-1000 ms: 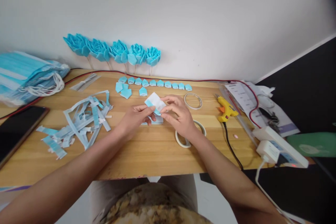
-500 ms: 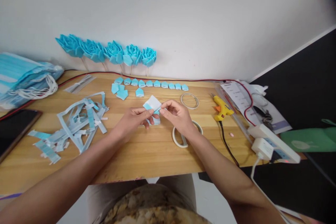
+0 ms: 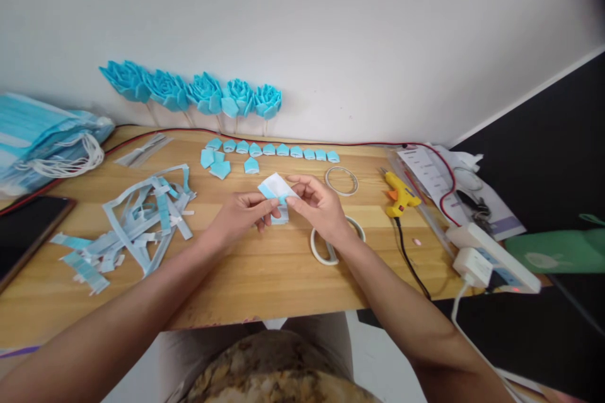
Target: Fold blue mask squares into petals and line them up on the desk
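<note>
My left hand [image 3: 239, 215] and my right hand [image 3: 317, 206] meet over the middle of the wooden table [image 3: 265, 271]. Both pinch a small square of blue and white mask fabric [image 3: 273, 188], thumbs and forefingers closed on its lower edge. Under the hands lies another small blue piece [image 3: 280, 217], partly hidden. A row of folded blue petals [image 3: 278, 150] lies behind the hands. A ring of tape [image 3: 326, 245] sits under my right wrist.
Blue fabric roses [image 3: 198, 91] lean on the wall. Cut mask strips [image 3: 137, 217] lie left, a stack of masks [image 3: 42, 138] far left, a phone [image 3: 23, 227] at the left edge. Right: a second tape ring [image 3: 341, 181], yellow glue gun [image 3: 398, 192], power strip [image 3: 491, 252], papers [image 3: 435, 176].
The view dropped and shifted slightly after the first frame. My fingers have worked along the fabric square's edge; the hands stay in the same place.
</note>
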Action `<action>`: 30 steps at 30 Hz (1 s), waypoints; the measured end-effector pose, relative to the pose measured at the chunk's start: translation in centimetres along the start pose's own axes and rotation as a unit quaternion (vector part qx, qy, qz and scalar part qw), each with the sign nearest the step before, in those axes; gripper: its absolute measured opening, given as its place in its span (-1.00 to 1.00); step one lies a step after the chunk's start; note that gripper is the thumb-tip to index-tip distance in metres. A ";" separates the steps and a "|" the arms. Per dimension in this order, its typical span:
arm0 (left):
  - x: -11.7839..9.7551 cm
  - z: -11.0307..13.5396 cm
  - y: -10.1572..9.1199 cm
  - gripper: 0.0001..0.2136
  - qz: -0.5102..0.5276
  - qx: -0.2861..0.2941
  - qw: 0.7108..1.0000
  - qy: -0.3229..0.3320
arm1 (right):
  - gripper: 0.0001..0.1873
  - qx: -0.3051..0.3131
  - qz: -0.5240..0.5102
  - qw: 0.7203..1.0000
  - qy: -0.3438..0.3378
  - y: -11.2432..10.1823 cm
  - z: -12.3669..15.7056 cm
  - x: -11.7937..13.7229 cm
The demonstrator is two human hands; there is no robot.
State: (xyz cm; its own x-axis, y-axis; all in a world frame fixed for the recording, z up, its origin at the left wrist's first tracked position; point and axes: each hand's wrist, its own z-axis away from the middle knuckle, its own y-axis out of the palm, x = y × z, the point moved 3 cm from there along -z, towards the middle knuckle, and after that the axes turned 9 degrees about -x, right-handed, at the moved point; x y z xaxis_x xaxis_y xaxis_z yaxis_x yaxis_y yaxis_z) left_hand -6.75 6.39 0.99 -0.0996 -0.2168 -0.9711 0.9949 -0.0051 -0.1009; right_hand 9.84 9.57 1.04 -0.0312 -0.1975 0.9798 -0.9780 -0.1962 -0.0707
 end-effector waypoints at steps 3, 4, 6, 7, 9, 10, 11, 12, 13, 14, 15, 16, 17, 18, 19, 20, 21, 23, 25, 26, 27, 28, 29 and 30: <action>-0.1 0.1 0.0 -0.71 0.004 -0.002 1.000 -0.001 | -0.59 0.005 0.003 1.000 -0.005 0.0 0.0 0.0; -0.1 0.1 0.0 -0.71 0.003 -0.004 1.000 -0.001 | -0.59 0.006 0.005 1.000 -0.005 0.0 0.0 0.0; -0.1 0.1 0.0 -0.72 -0.005 -0.007 1.000 0.006 | -0.57 0.014 0.007 1.000 0.000 0.0 0.1 0.0; -0.1 0.1 0.0 -0.72 -0.012 -0.009 1.000 0.012 | -0.55 0.021 0.006 1.000 0.005 0.0 0.1 0.0; -0.2 0.1 0.1 -0.73 -0.031 -0.008 0.999 0.024 | -0.53 0.036 0.001 0.999 0.013 0.2 0.1 0.0; -0.2 0.1 0.1 -0.73 -0.041 -0.008 0.999 0.030 | -0.53 0.041 -0.004 0.999 0.017 0.2 0.2 0.0; -0.2 0.1 0.1 -0.73 -0.050 -0.007 0.998 0.035 | -0.53 0.043 -0.008 0.999 0.020 0.3 0.2 -0.1; -0.2 0.2 0.1 -0.74 -0.057 -0.009 0.998 0.040 | -0.54 0.042 -0.012 0.999 0.023 0.3 0.2 -0.1; -0.3 0.2 0.0 -0.74 -0.060 -0.014 0.997 0.046 | -0.55 0.041 -0.013 0.999 0.026 0.3 0.2 -0.2; -0.4 0.2 0.0 -0.74 -0.061 -0.021 0.997 0.053 | -0.55 0.041 -0.012 0.999 0.030 0.3 0.3 -0.2; -0.5 0.2 -0.1 -0.74 -0.055 -0.029 0.996 0.061 | -0.55 0.044 -0.011 0.998 0.035 0.4 0.4 -0.3; -0.6 0.2 -0.2 -0.75 -0.046 -0.038 0.996 0.068 | -0.55 0.048 -0.009 0.998 0.038 0.4 0.4 -0.3; -0.7 0.2 -0.3 -0.75 -0.032 -0.047 0.996 0.074 | -0.55 0.051 -0.008 0.998 0.040 0.5 0.5 -0.3; -0.7 0.2 -0.3 -0.75 -0.017 -0.053 0.996 0.077 | -0.55 0.053 -0.009 0.998 0.042 0.6 0.6 -0.3; -0.8 0.2 -0.3 -0.75 -0.002 -0.053 0.996 0.077 | -0.55 0.054 -0.011 0.998 0.042 0.6 0.7 -0.4; -0.8 0.2 -0.3 -0.75 0.011 -0.049 0.996 0.075 | -0.56 0.052 -0.013 0.998 0.042 0.6 0.7 -0.4; -0.8 0.2 -0.2 -0.75 0.019 -0.043 0.996 0.070 | -0.57 0.049 -0.016 0.998 0.041 0.6 0.7 -0.4; -0.8 0.2 -0.1 -0.74 0.024 -0.028 0.997 0.061 | -0.60 0.044 -0.022 0.998 0.039 0.7 0.7 -0.4; -0.8 0.2 0.0 -0.72 0.022 -0.022 0.998 0.054 | -0.63 0.043 -0.025 0.998 0.040 0.7 0.7 -0.4; -0.8 0.2 0.0 -0.71 0.020 -0.022 0.998 0.052 | -0.63 0.044 -0.026 0.998 0.041 0.7 0.7 -0.3; -0.8 0.2 0.0 -0.71 0.018 -0.022 0.998 0.051 | -0.64 0.046 -0.024 0.998 0.042 0.7 0.7 -0.3; -0.8 0.1 0.0 -0.70 0.016 -0.021 0.998 0.050 | -0.65 0.048 -0.021 0.998 0.044 0.7 0.7 -0.2; -0.8 0.1 0.0 -0.70 0.013 -0.018 0.999 0.047 | -0.66 0.049 -0.018 0.998 0.046 0.7 0.6 -0.1; -0.7 0.1 0.0 -0.70 0.009 -0.014 0.999 0.044 | -0.68 0.048 -0.015 0.998 0.047 0.6 0.6 0.0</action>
State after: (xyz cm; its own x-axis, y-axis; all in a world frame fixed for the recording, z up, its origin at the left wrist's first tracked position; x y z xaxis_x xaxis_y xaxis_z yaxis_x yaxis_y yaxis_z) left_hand -6.66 6.43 1.74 -0.0835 -0.1292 -0.9881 0.9958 0.0256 -0.0876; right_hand 9.35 8.83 0.90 -0.0263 -0.0997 0.9947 -0.9547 -0.2925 -0.0546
